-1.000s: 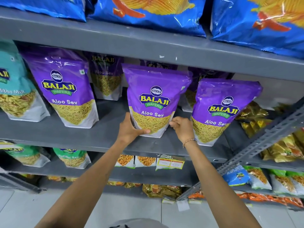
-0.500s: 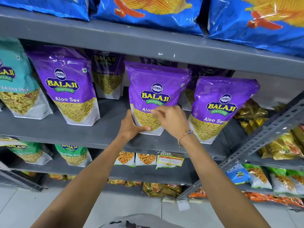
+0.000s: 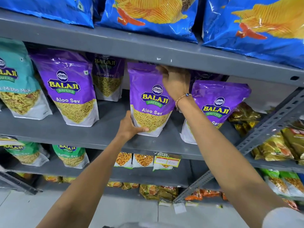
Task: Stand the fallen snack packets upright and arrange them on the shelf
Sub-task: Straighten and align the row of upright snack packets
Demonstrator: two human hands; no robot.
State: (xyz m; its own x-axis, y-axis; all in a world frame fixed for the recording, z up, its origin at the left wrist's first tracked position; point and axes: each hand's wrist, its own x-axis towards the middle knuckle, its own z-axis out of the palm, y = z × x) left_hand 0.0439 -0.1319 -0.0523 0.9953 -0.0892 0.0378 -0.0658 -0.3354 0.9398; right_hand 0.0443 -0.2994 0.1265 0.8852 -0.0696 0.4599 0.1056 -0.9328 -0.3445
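Note:
A purple Aloo Sev packet (image 3: 148, 102) stands upright in the middle of the grey shelf (image 3: 102, 134). My left hand (image 3: 130, 127) grips its bottom left corner. My right hand (image 3: 176, 81) holds its top right edge, just under the shelf above. Another purple packet (image 3: 70, 89) stands to the left and a third (image 3: 217, 104) to the right, partly behind my right forearm. Two more purple packets (image 3: 107, 78) stand further back; the one behind my right hand is mostly hidden.
A teal Mitha Mix packet (image 3: 16, 83) stands at the far left. Blue chip bags (image 3: 148, 15) fill the shelf above. Gold packets (image 3: 246, 117) lie at the right by a slanted metal upright (image 3: 269, 127). Green and other packets sit on the lower shelves.
My right hand has risen from the middle packet's lower front to its top right edge. My left hand has stayed at the bottom left corner. The packet stands a little straighter.

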